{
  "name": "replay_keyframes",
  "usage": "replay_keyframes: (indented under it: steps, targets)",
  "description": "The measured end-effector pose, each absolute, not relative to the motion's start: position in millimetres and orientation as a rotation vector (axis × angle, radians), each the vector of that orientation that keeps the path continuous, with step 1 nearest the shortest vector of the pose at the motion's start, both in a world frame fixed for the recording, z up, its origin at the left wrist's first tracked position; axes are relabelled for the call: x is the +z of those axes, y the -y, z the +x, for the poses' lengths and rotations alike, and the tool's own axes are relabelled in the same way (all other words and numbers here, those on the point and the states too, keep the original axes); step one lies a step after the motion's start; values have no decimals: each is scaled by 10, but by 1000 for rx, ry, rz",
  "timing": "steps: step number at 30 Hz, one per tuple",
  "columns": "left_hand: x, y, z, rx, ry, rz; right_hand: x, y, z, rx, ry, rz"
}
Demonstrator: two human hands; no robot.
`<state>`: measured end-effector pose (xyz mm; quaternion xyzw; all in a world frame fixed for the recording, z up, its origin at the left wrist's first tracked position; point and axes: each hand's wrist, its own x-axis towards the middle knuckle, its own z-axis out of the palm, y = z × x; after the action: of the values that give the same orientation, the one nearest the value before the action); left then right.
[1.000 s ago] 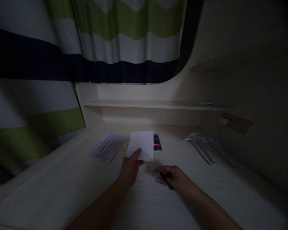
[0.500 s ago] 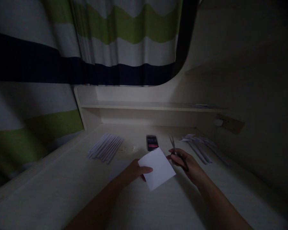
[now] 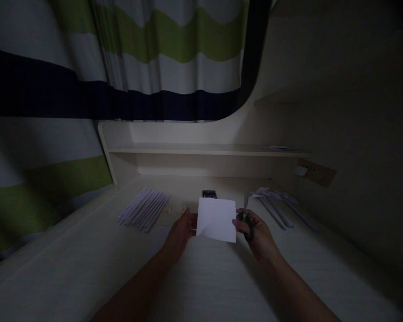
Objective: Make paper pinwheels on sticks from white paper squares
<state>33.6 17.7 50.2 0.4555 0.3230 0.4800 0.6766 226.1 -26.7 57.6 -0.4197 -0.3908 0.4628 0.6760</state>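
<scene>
A square sheet of white paper (image 3: 216,220) is held up in front of me above the desk. My right hand (image 3: 257,235) is closed around dark-handled scissors (image 3: 246,219), their blades pointing up and away from me. The thumb of that hand also lies at the paper's right edge, gripping it. At the left edge is my left hand (image 3: 179,232), its thumb raised and apart from the fingers. Those fingertips reach to the paper's edge and may touch it; their ends are partly hidden.
Thin rolled paper sticks (image 3: 144,209) lie side by side on the desk (image 3: 201,286) at left. More paper strips (image 3: 275,208) lie at right. Small pale bits (image 3: 169,211) sit near the sticks. A dark phone-like device (image 3: 208,194) is partly behind the paper. A shelf (image 3: 195,149) runs along the back.
The paper has turned from a slant to nearly square-on. My left thumb has come off its face, and my right hand has moved to its right edge, scissors still in hand.
</scene>
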Motion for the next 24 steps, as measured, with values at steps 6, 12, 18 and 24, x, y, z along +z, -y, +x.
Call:
replay_keyframes:
  steps: [6, 12, 18, 24]
  targets:
    - [409, -97, 476, 1102, -673, 1171, 573, 308, 2136, 991, 743, -842]
    - [479, 116, 543, 997, -664, 1184, 508, 322, 2024, 1015, 747, -851]
    - [462, 30, 500, 1083, -773, 1129, 524, 331, 2033, 999, 860, -901]
    - [548, -28, 405, 1366, -819, 1053, 592, 363, 2022, 1121, 1245, -1047]
